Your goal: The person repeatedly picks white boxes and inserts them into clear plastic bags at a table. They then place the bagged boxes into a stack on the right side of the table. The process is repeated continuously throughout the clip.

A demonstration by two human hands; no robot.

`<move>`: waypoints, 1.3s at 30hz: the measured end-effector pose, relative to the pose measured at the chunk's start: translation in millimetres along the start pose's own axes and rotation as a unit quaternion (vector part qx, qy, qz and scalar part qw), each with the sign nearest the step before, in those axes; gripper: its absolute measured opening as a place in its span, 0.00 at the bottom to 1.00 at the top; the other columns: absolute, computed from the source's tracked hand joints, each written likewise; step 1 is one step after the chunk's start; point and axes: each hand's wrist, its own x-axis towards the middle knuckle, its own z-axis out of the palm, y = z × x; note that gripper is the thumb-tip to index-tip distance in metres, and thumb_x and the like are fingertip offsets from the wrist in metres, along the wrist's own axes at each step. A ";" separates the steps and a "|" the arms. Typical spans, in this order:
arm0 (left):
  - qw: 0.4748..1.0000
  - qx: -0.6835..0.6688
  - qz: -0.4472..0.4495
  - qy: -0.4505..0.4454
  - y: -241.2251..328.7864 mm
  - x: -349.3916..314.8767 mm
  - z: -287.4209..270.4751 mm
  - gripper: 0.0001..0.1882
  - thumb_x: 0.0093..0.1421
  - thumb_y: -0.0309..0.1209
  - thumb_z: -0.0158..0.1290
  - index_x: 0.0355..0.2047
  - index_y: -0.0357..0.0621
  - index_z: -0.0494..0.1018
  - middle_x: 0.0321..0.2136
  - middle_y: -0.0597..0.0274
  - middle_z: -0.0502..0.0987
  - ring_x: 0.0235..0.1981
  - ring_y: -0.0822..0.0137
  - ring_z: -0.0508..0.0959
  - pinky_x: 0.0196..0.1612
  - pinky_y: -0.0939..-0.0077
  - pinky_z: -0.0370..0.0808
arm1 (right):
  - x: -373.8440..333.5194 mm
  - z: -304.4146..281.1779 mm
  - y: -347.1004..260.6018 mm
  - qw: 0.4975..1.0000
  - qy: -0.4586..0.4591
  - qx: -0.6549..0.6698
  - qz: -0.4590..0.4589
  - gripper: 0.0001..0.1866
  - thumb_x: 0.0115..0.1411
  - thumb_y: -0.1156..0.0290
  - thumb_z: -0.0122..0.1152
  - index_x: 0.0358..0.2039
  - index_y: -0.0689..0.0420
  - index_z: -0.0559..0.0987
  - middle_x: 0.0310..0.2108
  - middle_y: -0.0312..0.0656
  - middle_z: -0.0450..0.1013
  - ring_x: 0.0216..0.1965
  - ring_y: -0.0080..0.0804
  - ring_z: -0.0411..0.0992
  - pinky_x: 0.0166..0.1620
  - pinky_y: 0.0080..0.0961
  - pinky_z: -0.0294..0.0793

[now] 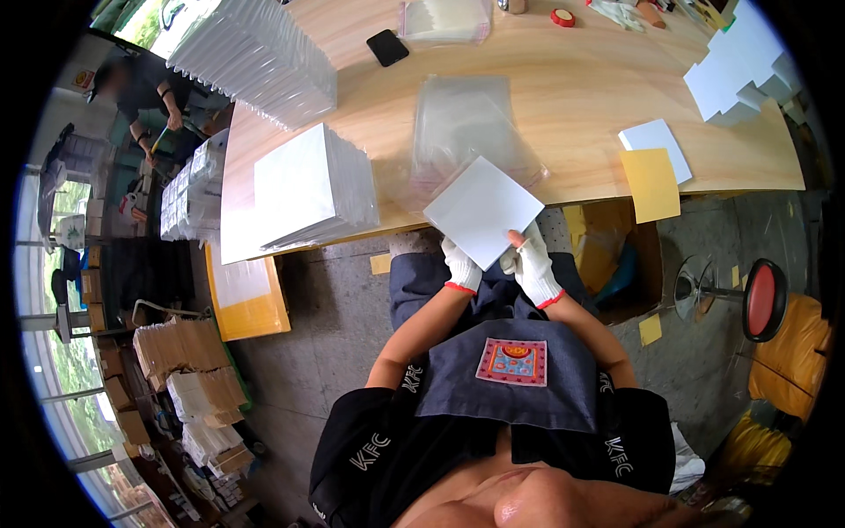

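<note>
Both my hands hold a white square board [484, 211] above the table's near edge, turned with one corner toward me. My left hand [462, 266], in a white knitted glove with a red cuff, grips its lower left edge, fingers partly hidden beneath. My right hand [531, 267], gloved alike, pinches the lower right edge with a bare thumb on top. Just beyond the board, clear plastic bags [462, 119] lie flat in a pile, and the board's far corner overlaps them.
On the wooden table [563, 97], a wrapped white stack [304, 189] stands left, a taller one [264, 62] behind it. A black phone [387, 47] lies farther back. At right are a yellow sheet [651, 185], white sheets [664, 145] and white blocks [735, 75]. A person [145, 97] works far left.
</note>
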 end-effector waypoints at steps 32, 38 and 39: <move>0.987 0.056 -0.147 -0.042 -6.9 -19.6 -14.1 0.19 0.63 0.32 0.34 0.46 0.29 0.66 0.41 0.42 0.73 0.40 0.48 0.75 0.44 0.59 0.76 | -29.6 -11.9 20.9 0.996 0.086 -0.017 -0.033 0.23 0.60 0.68 0.54 0.53 0.58 0.60 0.28 0.43 0.73 0.19 0.28 0.74 0.20 0.21 0.77; 0.873 0.471 0.024 -0.123 11.9 -45.4 4.0 0.14 0.61 0.32 0.44 0.39 0.35 0.72 0.33 0.52 0.78 0.36 0.57 0.78 0.38 0.69 0.75 | -27.3 -8.4 18.1 0.994 0.082 -0.037 -0.063 0.22 0.61 0.68 0.53 0.53 0.58 0.59 0.30 0.44 0.72 0.20 0.28 0.74 0.20 0.22 0.77; 0.828 0.551 -0.038 -0.097 31.7 -58.1 24.2 0.13 0.61 0.31 0.44 0.41 0.34 0.71 0.35 0.54 0.78 0.37 0.65 0.78 0.36 0.73 0.74 | -24.3 -6.0 15.9 0.993 0.071 -0.056 -0.082 0.21 0.61 0.69 0.52 0.53 0.58 0.60 0.32 0.44 0.71 0.22 0.28 0.74 0.23 0.21 0.78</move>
